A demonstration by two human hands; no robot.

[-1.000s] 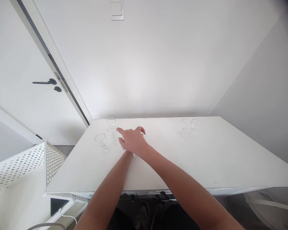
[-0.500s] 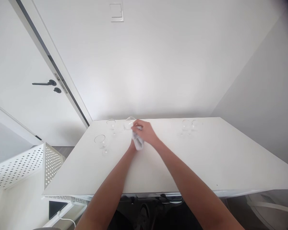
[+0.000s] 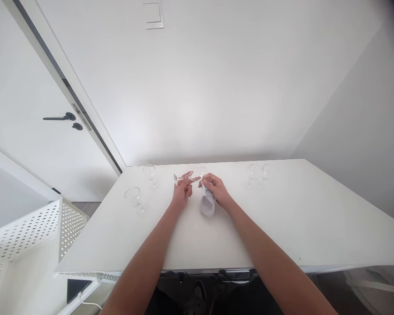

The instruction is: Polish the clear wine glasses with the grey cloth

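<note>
A clear stemmed glass (image 3: 199, 174) lies sideways in the air over the table, its foot to the left and its bowl to the right. My left hand (image 3: 183, 188) has its fingers closed around the stem. My right hand (image 3: 216, 188) pinches a pale grey cloth (image 3: 207, 205) at the bowl's side, and the cloth's loose end hangs down. Whether the cloth touches the glass I cannot tell. Left of my hands, one stemmed glass (image 3: 133, 197) stands upright nearer me and another glass (image 3: 149, 172) stands behind it.
Two more stemmed glasses, one glass (image 3: 255, 172) beside another glass (image 3: 265, 170), stand at the back right of the white table (image 3: 282, 218). The wall (image 3: 197, 87) rises behind the table. At left are a door handle (image 3: 61, 117) and a perforated white panel (image 3: 70, 229).
My hands have moved apart, the right one going right with the cloth. The glass has tipped over sideways, so its bowl now points right and the left hand shows.
</note>
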